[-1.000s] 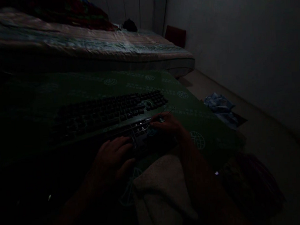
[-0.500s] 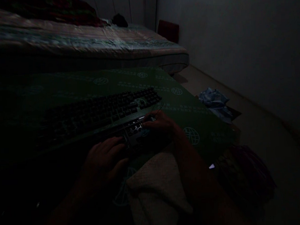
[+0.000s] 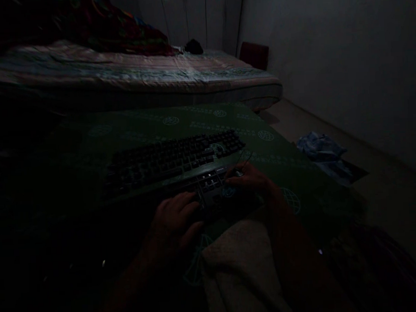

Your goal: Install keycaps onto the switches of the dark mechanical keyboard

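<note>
A dark keyboard base [image 3: 213,199] lies on a green patterned table cover [image 3: 192,113], with bare switch sockets showing at its right end. My left hand [image 3: 176,217] rests over the base, fingers stretched out and lying along it. At the base's right end, my right hand [image 3: 250,178] is closed in a pinch on a small tool with thin wires [image 3: 246,158] that stick up past the fingers. Behind the base, black keycaps [image 3: 160,162] are laid out in keyboard order. Deep shadow hides the left part of the base.
A beige cloth [image 3: 240,260] lies at the near edge, between my forearms. Beyond the table stands a bed [image 3: 139,81] with a dark red blanket [image 3: 120,35]. Bluish crumpled fabric [image 3: 321,146] lies to the right, below a pale wall [image 3: 344,53].
The whole scene has shifted right and slightly down as my head turned. Both hands keep nearly the same place on the keyboard base.
</note>
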Demonstrator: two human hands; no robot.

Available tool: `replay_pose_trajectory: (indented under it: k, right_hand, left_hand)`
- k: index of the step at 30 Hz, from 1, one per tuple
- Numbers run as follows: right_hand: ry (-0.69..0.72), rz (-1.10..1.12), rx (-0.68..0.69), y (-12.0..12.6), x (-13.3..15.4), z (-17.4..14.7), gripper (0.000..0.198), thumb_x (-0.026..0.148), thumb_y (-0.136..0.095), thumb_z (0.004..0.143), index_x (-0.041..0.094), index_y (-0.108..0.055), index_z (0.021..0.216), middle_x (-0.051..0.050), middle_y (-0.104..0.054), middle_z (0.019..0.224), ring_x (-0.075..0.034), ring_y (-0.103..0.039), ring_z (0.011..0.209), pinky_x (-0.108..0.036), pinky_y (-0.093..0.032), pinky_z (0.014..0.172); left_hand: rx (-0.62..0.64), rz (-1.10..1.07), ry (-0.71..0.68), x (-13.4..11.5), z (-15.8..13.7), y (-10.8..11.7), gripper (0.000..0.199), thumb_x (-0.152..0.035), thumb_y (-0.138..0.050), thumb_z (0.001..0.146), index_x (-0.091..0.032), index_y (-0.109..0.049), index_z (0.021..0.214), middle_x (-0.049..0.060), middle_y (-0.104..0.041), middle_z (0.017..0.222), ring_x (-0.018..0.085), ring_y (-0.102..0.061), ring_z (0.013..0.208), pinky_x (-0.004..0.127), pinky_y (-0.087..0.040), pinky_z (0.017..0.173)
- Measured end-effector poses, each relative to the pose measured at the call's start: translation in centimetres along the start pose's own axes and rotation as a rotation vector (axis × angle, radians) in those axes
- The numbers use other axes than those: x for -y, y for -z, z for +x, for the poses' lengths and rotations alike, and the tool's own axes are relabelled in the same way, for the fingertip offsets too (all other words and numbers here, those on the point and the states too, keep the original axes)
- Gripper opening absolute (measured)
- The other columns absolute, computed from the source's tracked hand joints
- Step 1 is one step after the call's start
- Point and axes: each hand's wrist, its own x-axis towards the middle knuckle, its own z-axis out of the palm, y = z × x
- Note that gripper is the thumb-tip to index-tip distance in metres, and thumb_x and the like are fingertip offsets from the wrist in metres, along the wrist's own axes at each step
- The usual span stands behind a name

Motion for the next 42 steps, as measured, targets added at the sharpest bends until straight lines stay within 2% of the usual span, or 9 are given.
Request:
replay_pose_trajectory:
  k: [6, 13, 19, 25, 27, 31, 33, 37, 42]
  right_hand:
    - [-0.153, 0.037, 0.109, 0.4, 0.0, -0.6, 0.013, 0.026, -0.071, 0.06, 0.017, -0.067, 0.068, 0.004, -0.058, 0.057, -0.009, -0.049, 0.053, -0.021, -0.038, 0.052]
    - [-0.061, 0.064, -0.064, 0.0, 0.2, -0.5, 0.016, 0.03, -0.072, 0.06, 0.017, -0.068, 0.069, 0.001, -0.061, 0.066, -0.01, -0.053, 0.06, -0.021, -0.041, 0.055]
    - [-0.219, 0.043, 0.048, 0.4, 0.3, -0.9, 0.017, 0.029, -0.072, 0.058, 0.017, -0.067, 0.07, 0.002, -0.06, 0.062, -0.009, -0.05, 0.052, -0.02, -0.037, 0.047]
    - [-0.171, -0.034, 0.129, 0.8, 0.4, -1.1, 0.015, 0.027, -0.073, 0.057, 0.016, -0.069, 0.066, 0.002, -0.059, 0.059, -0.009, -0.049, 0.054, -0.02, -0.038, 0.05]
    - [-0.146, -0.024, 0.062, 0.8, 0.4, -1.1, 0.017, 0.03, -0.073, 0.059, 0.016, -0.069, 0.068, 0.001, -0.061, 0.063, -0.01, -0.052, 0.057, -0.022, -0.041, 0.053]
    - [-0.037, -0.026, -0.185, 0.2, -0.2, -0.6, 0.021, 0.036, -0.071, 0.064, 0.017, -0.07, 0.074, -0.002, -0.067, 0.072, -0.015, -0.06, 0.069, -0.026, -0.046, 0.064]
    - [0.006, -0.05, -0.232, -0.4, -0.5, -0.3, 0.022, 0.037, -0.069, 0.067, 0.017, -0.071, 0.077, -0.003, -0.068, 0.075, -0.017, -0.061, 0.072, -0.028, -0.047, 0.067]
    - [0.064, -0.12, -0.197, -1.3, -0.8, 0.1, 0.02, 0.036, -0.064, 0.071, 0.018, -0.071, 0.079, -0.004, -0.069, 0.076, -0.018, -0.062, 0.073, -0.029, -0.048, 0.066]
    - [0.03, -0.163, -0.067, -0.7, -0.6, -0.2, 0.017, 0.033, -0.065, 0.068, 0.017, -0.07, 0.073, -0.003, -0.068, 0.073, -0.018, -0.062, 0.07, -0.028, -0.048, 0.064]
  left_hand:
    - [0.006, 0.008, 0.031, -0.4, -0.3, 0.1, 0.035, -0.033, -0.054, 0.082, -0.023, -0.059, 0.114, 0.011, -0.058, 0.129, 0.028, -0.052, 0.119, 0.048, -0.04, 0.097]
    - [0.052, 0.007, 0.043, -0.9, 0.1, 0.7, 0.034, -0.031, -0.057, 0.079, -0.021, -0.059, 0.112, 0.012, -0.059, 0.128, 0.029, -0.052, 0.119, 0.049, -0.04, 0.096]
    - [0.061, -0.004, 0.044, -1.1, 0.1, 0.8, 0.033, -0.029, -0.058, 0.079, -0.021, -0.059, 0.11, 0.012, -0.059, 0.128, 0.029, -0.052, 0.118, 0.049, -0.041, 0.094]
    - [0.077, 0.001, 0.048, -1.1, 0.1, 0.8, 0.033, -0.029, -0.058, 0.079, -0.021, -0.058, 0.111, 0.011, -0.058, 0.129, 0.03, -0.051, 0.119, 0.05, -0.039, 0.095]
    - [0.075, 0.003, 0.051, -1.2, 0.0, 0.8, 0.034, -0.029, -0.058, 0.079, -0.021, -0.058, 0.112, 0.011, -0.058, 0.129, 0.029, -0.05, 0.119, 0.049, -0.039, 0.095]
    - [0.082, 0.002, 0.059, -1.3, 0.1, 1.0, 0.033, -0.027, -0.059, 0.079, -0.021, -0.058, 0.111, 0.011, -0.057, 0.129, 0.028, -0.05, 0.119, 0.048, -0.039, 0.095]
    - [0.093, 0.001, 0.06, -1.4, 0.1, 1.2, 0.032, -0.027, -0.059, 0.079, -0.02, -0.058, 0.11, 0.011, -0.058, 0.129, 0.028, -0.051, 0.118, 0.048, -0.039, 0.094]
    - [0.111, 0.0, 0.07, -1.5, 0.2, 1.3, 0.032, -0.028, -0.059, 0.079, -0.02, -0.059, 0.11, 0.012, -0.057, 0.13, 0.029, -0.05, 0.119, 0.049, -0.039, 0.094]
    - [0.136, -0.016, 0.093, -1.4, 0.0, 1.2, 0.031, -0.029, -0.058, 0.08, -0.02, -0.059, 0.111, 0.011, -0.055, 0.133, 0.03, -0.049, 0.121, 0.051, -0.037, 0.095]
